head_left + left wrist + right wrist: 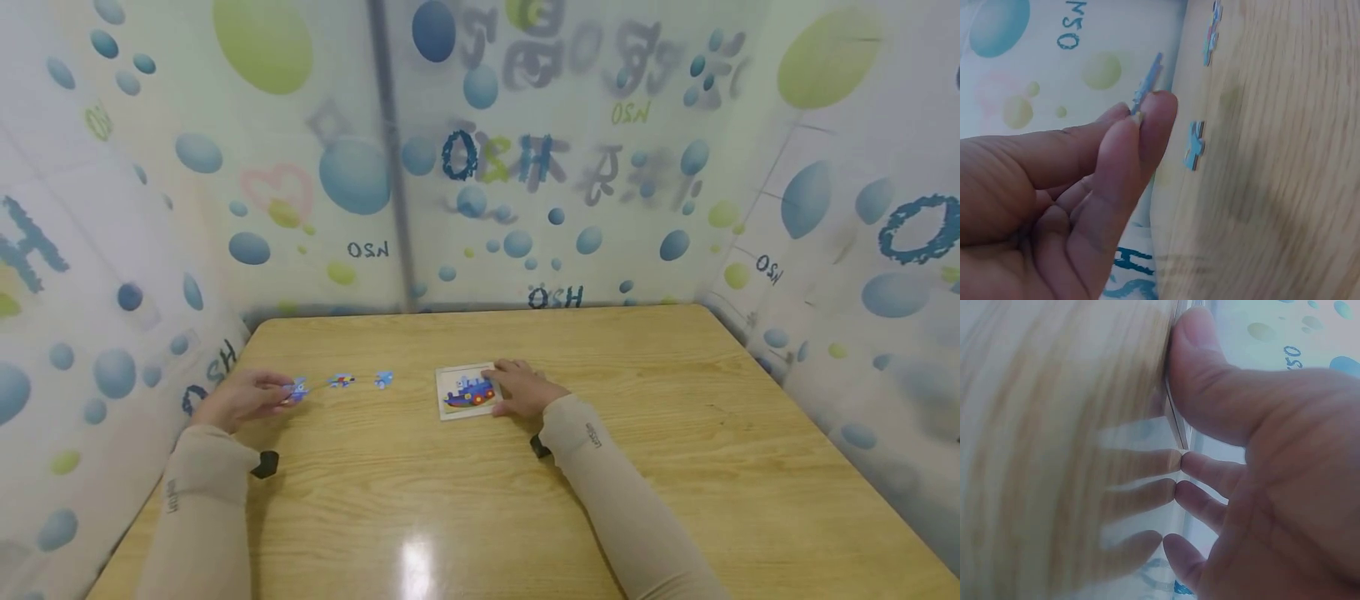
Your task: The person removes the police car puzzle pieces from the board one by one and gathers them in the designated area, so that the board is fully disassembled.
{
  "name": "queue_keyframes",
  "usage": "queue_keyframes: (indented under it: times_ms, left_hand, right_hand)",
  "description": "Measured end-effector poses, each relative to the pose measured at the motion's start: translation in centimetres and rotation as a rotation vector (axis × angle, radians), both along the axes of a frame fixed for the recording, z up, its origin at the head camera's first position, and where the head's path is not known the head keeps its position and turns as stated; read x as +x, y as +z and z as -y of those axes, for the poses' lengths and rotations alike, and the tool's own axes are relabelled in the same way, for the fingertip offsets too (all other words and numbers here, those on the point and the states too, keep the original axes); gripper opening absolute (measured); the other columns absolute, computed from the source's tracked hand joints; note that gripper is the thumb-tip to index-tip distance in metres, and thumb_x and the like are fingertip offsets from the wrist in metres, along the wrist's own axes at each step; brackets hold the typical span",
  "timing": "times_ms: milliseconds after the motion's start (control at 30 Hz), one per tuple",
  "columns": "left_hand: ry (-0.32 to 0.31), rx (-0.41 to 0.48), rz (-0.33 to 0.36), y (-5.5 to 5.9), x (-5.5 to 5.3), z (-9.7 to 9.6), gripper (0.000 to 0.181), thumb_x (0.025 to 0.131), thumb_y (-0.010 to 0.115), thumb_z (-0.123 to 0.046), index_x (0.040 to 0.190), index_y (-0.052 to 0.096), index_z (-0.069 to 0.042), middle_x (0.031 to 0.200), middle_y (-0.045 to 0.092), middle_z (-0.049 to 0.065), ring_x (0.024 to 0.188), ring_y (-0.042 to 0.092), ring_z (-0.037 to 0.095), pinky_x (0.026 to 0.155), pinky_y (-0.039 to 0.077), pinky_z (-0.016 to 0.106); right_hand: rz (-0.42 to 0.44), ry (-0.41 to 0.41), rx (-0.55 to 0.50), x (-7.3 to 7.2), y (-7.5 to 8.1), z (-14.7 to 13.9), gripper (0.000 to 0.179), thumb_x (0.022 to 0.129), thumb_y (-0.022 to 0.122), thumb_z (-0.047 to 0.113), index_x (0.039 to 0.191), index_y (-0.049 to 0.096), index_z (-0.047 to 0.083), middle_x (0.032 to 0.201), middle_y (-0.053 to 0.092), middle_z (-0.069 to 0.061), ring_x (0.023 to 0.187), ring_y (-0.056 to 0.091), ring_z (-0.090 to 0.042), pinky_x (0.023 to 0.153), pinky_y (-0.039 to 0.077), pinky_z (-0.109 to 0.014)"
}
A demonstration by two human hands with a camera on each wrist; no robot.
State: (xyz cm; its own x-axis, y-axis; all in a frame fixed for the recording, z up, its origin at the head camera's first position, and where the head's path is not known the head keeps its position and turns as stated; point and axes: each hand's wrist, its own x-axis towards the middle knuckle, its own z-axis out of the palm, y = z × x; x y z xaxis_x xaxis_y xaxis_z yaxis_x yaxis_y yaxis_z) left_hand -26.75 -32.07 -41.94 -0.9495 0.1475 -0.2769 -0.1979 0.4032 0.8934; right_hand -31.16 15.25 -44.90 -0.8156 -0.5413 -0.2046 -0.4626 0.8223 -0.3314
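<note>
At the left, my left hand (pixel 243 396) pinches a blue puzzle piece (pixel 297 389) between thumb and fingertips, raised above the table. In the left wrist view this puzzle piece (pixel 1147 84) shows edge-on. My right hand (pixel 525 389) rests at the right edge of a square puzzle board (pixel 441 396), one finger reaching onto its corner. A blue ship picture (pixel 470 393) lies inside the board's pale border. In the right wrist view, several fingertips (pixel 1192 494) touch the table and the thumb lies along the board's thin edge.
Two loose puzzle pieces lie between the left hand and the board: a blue, red and yellow piece (pixel 342 380) and a light blue piece (pixel 384 380). Beneath them is a wooden table (pixel 420 492). A patterned curtain (pixel 510 208) stands along the back and both sides.
</note>
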Motion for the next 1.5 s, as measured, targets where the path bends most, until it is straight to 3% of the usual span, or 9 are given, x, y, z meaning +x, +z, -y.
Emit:
queue_keyframes:
  times_ms: [200, 400, 500, 700, 833, 933, 1200, 1333, 1500]
  left_hand:
    - [0.056, -0.157, 0.009, 0.4, 0.2, -0.1, 0.037, 0.100, 0.060, -0.002, 0.130, 0.049, 0.018, 0.098, 0.068, 0.008, 0.080, 0.068, 0.012, 0.073, 0.060, 0.027]
    - [0.138, -0.267, 0.024, -0.5, -0.3, -0.2, 0.032, 0.096, 0.069, -0.005, 0.118, 0.058, 0.014, 0.083, 0.071, 0.006, 0.071, 0.068, 0.015, 0.067, 0.059, 0.028]
    - [0.157, -0.390, -0.005, -0.8, -0.5, -0.4, 0.027, 0.093, 0.073, -0.010, 0.110, 0.065, 0.009, 0.077, 0.072, 0.003, 0.069, 0.068, 0.016, 0.065, 0.056, 0.030]
    - [0.187, -0.732, -0.115, -0.9, -0.4, -1.5, 0.019, 0.085, 0.081, -0.020, 0.089, 0.074, -0.003, 0.079, 0.072, 0.005, 0.075, 0.063, 0.024, 0.066, 0.047, 0.038]
    - [0.212, -0.854, -0.150, -1.0, -0.3, -2.0, 0.019, 0.082, 0.084, -0.020, 0.080, 0.073, -0.005, 0.081, 0.069, 0.011, 0.079, 0.060, 0.030, 0.068, 0.049, 0.044]
    - [0.192, -0.861, -0.183, -1.2, -0.3, -2.1, 0.017, 0.082, 0.084, -0.016, 0.077, 0.073, -0.004, 0.081, 0.069, 0.013, 0.079, 0.060, 0.032, 0.071, 0.049, 0.046]
    - [0.084, -0.795, -0.267, -1.3, -0.5, -1.9, 0.008, 0.082, 0.083, -0.011, 0.085, 0.078, -0.006, 0.106, 0.070, 0.024, 0.099, 0.059, 0.045, 0.091, 0.045, 0.061]
    - [0.056, -0.803, -0.280, -1.1, -0.3, -1.6, 0.009, 0.083, 0.082, -0.013, 0.088, 0.078, -0.007, 0.108, 0.070, 0.024, 0.100, 0.059, 0.046, 0.090, 0.045, 0.062]
    - [0.075, -0.781, -0.286, -0.3, 0.2, -1.6, 0.026, 0.088, 0.079, -0.021, 0.106, 0.074, -0.002, 0.110, 0.070, 0.023, 0.101, 0.061, 0.046, 0.085, 0.046, 0.064]
  right_hand:
    - [-0.013, -0.005, 0.011, -0.2, -0.1, 0.1, 0.072, 0.098, 0.065, 0.040, 0.160, 0.033, 0.020, 0.166, 0.023, -0.013, 0.152, 0.018, -0.037, 0.116, 0.020, -0.069]
    - [-0.017, -0.002, 0.014, -0.2, 0.1, 0.1, 0.072, 0.097, 0.066, 0.040, 0.159, 0.035, 0.020, 0.166, 0.024, -0.013, 0.151, 0.019, -0.037, 0.116, 0.020, -0.070]
    - [-0.014, -0.001, 0.007, -0.1, 0.2, 0.1, 0.072, 0.097, 0.066, 0.039, 0.159, 0.035, 0.019, 0.166, 0.023, -0.014, 0.152, 0.018, -0.038, 0.115, 0.020, -0.071]
    - [-0.009, 0.004, 0.006, -0.2, 0.1, -0.1, 0.073, 0.097, 0.066, 0.040, 0.159, 0.034, 0.019, 0.166, 0.023, -0.014, 0.152, 0.018, -0.038, 0.116, 0.019, -0.071]
    - [-0.012, 0.008, 0.011, -0.3, -0.3, -0.1, 0.072, 0.098, 0.066, 0.040, 0.159, 0.034, 0.019, 0.166, 0.023, -0.013, 0.152, 0.018, -0.038, 0.115, 0.019, -0.071]
    - [-0.013, 0.005, 0.015, -0.3, -0.4, -0.1, 0.072, 0.098, 0.065, 0.041, 0.159, 0.034, 0.019, 0.166, 0.023, -0.013, 0.152, 0.018, -0.037, 0.116, 0.020, -0.070]
    - [-0.011, -0.006, 0.017, -0.1, -0.2, -0.2, 0.072, 0.098, 0.065, 0.040, 0.159, 0.034, 0.019, 0.166, 0.022, -0.012, 0.152, 0.017, -0.036, 0.116, 0.019, -0.070]
    - [-0.010, -0.004, 0.015, -0.1, -0.3, -0.2, 0.071, 0.098, 0.065, 0.040, 0.159, 0.034, 0.019, 0.166, 0.022, -0.012, 0.152, 0.017, -0.037, 0.116, 0.020, -0.069]
    - [-0.009, 0.000, 0.016, -0.2, -0.4, -0.1, 0.072, 0.098, 0.065, 0.039, 0.159, 0.034, 0.018, 0.166, 0.023, -0.014, 0.151, 0.018, -0.038, 0.116, 0.020, -0.070]
